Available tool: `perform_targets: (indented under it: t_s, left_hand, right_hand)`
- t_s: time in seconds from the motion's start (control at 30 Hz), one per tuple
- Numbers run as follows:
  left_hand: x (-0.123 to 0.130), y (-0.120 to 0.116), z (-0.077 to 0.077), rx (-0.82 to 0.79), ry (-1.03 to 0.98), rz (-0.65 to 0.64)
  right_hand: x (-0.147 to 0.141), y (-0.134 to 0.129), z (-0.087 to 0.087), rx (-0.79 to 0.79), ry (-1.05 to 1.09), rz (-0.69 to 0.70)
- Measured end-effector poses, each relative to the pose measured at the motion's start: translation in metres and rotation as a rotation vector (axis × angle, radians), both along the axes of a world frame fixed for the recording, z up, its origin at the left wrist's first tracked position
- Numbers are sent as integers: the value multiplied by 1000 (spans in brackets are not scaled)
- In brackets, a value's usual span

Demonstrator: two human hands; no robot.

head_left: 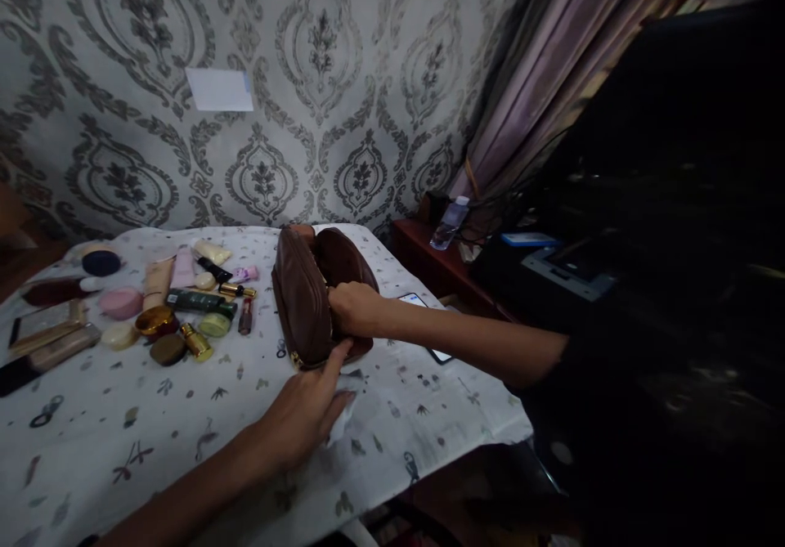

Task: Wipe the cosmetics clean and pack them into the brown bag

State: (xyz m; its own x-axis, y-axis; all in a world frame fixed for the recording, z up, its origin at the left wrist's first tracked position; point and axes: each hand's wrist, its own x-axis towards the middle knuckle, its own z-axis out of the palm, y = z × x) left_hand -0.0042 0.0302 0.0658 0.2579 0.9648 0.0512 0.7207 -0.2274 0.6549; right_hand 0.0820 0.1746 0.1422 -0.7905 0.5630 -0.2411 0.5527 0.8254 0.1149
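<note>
1. Cosmetics (199, 302), 9 o'clock of brown bag (303, 302): soft tubes (158, 281), round jars (119, 336).
2. L hand (305, 410), approx. 6 o'clock: index at bag's near edge, pale crumpled item (341, 426) below; grip hidden, can't tell.
3. Bag mouth gaping, leather-like, smooth, rounded, upright on printed cloth (392, 449).
4. R hand (357, 310), 3 o'clock: fingers curled into mouth; hold unseen, can't tell. Step: prob. reaching inside. Next: prob. needs rim steadied.
5. Phone (440, 356), approx. 4 o'clock: flat, screen lit.

Cosmetics (199, 302) L of bag (303, 302) on tbl (153, 424), phone (441, 356) R; bottle (450, 224) prob. on ledge (423, 259).
</note>
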Motion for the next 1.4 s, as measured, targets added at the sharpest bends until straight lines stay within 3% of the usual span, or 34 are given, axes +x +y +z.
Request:
perform_targets:
  t_s: [0.3,0.63,0.77,0.93,1.17,1.3,1.4]
  left_hand:
    - [-2,-1,-9,32,8,7]
    - [-3,-3,-8,-10,91,19]
    - [-4,-3,-8,-24,95,33]
    - [-7,-11,1,-27,7,53]
    - [-44,-41,5,-23,-87,177]
    - [-81,-59,-2,28,-47,298]
    - [-110,-69,-11,62,0,441]
  right_hand:
    - [2,1,-14,-23,8,-11]
    - [4,19,32,-74,-46,-8]
    - [6,13,38,-79,-49,-9]
    - [9,7,33,-67,70,-16]
    - [26,-9,21,17,669,-134]
    - [28,-39,5,-114,940,42]
    - [18,-63,-19,-294,892,215]
